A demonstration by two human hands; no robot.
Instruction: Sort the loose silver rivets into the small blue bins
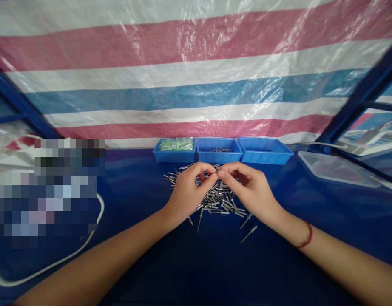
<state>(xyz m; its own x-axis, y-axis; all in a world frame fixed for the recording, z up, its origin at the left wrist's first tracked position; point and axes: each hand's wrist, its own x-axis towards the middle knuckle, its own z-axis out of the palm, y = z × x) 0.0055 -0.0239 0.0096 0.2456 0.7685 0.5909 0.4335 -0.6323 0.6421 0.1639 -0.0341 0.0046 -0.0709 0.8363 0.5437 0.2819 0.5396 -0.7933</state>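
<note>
Over a loose pile of silver pop rivets [217,202], my two hands meet at the fingertips. My left hand [187,189] is closed in a pinch between thumb and index finger. Facing it, my right hand [255,189] pinches at the same spot. A small metal piece, seemingly a pop rivet [220,170], shows between the fingertips; the fingers cover most of it. One single rivet [248,233] lies apart from the pile, in front of my right hand.
Behind the pile stand a blue bin [157,156] with green-tinted bags, a middle bin [220,158] with some rivets and a right bin [268,158]. A translucent lid [338,169] lies at right. A white cable [55,265] loops at left near a blurred-out area.
</note>
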